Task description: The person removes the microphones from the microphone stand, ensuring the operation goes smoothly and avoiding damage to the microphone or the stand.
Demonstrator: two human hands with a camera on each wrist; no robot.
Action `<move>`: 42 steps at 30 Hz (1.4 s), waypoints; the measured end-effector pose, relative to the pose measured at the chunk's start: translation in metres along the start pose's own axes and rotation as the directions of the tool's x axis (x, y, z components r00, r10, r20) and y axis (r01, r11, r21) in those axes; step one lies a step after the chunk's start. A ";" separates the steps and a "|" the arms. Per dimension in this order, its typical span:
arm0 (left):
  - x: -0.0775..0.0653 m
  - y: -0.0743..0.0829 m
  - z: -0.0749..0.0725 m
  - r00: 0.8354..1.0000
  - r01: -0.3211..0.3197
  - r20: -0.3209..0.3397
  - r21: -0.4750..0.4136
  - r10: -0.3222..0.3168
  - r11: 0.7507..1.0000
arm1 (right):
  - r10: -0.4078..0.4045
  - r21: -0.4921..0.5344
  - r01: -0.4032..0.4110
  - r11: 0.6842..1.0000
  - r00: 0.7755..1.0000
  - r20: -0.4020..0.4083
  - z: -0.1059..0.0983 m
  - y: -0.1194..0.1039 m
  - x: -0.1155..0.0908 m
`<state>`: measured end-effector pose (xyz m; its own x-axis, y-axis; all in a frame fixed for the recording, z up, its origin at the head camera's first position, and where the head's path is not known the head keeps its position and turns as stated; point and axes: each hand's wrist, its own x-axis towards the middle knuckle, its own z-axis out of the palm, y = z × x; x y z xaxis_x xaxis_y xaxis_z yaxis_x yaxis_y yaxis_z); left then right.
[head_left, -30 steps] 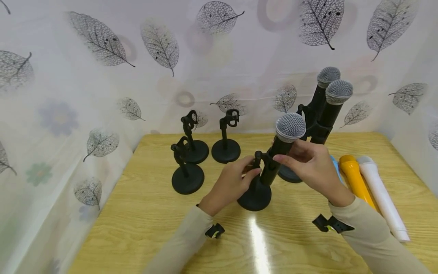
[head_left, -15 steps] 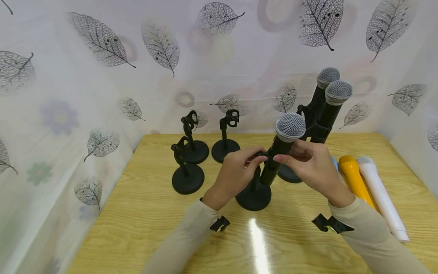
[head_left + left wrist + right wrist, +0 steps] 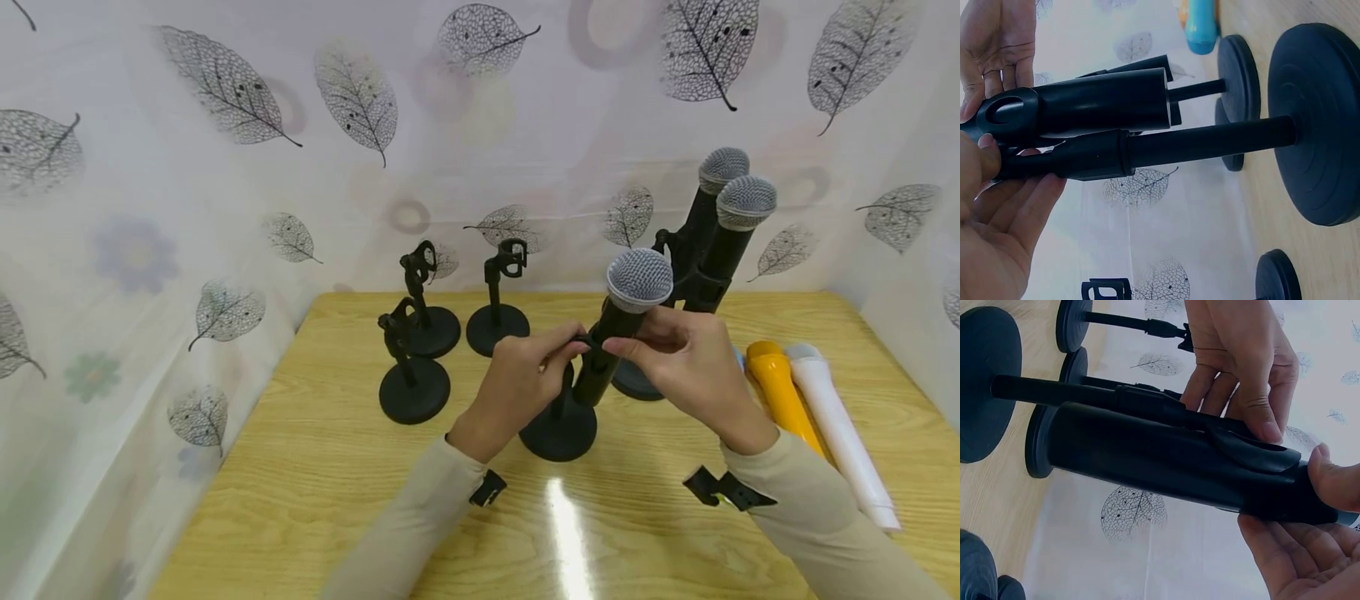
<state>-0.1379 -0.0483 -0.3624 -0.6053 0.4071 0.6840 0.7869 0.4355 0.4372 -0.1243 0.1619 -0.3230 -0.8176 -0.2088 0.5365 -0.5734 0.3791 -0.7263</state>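
Left hand (image 3: 517, 387) pinches one stand (image 3: 558, 433) up high; right hand (image 3: 686, 367) grips one black microphone (image 3: 618, 319) between them. Beyond right hand: two more microphones (image 3: 727, 242). Left of left hand: three bare stands (image 3: 414, 392).

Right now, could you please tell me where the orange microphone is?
In the head view, the orange microphone lies at the right of the table, between the right hand and the white microphone.

Held microphone (image 3: 618, 323) black, mesh head (image 3: 640, 279) silver; table (image 3: 300, 500) at six o'clock yellow, wood-grained; backdrop (image 3: 420, 175) at twelve pale (dark leaf prints (image 3: 225, 83)); orange tube (image 3: 782, 387) past three.
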 end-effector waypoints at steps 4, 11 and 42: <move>0.000 0.001 0.001 1.000 -0.008 -0.008 0.006 0.008 1.000 | 0.003 0.000 -0.003 1.000 1.000 -0.009 0.000 0.000 -0.001; 0.002 0.003 0.001 1.000 -0.022 -0.003 0.012 0.022 1.000 | -0.024 -0.020 0.024 1.000 0.999 -0.031 -0.001 0.001 -0.001; 0.002 0.001 0.000 1.000 0.006 0.018 -0.005 -0.006 1.000 | 0.040 0.022 -0.040 0.999 0.999 -0.022 -0.011 -0.008 0.007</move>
<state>-0.1384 -0.0473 -0.3601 -0.6120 0.4188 0.6708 0.7838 0.4342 0.4440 -0.1249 0.1676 -0.3086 -0.8387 -0.1738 0.5162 -0.5415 0.3672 -0.7563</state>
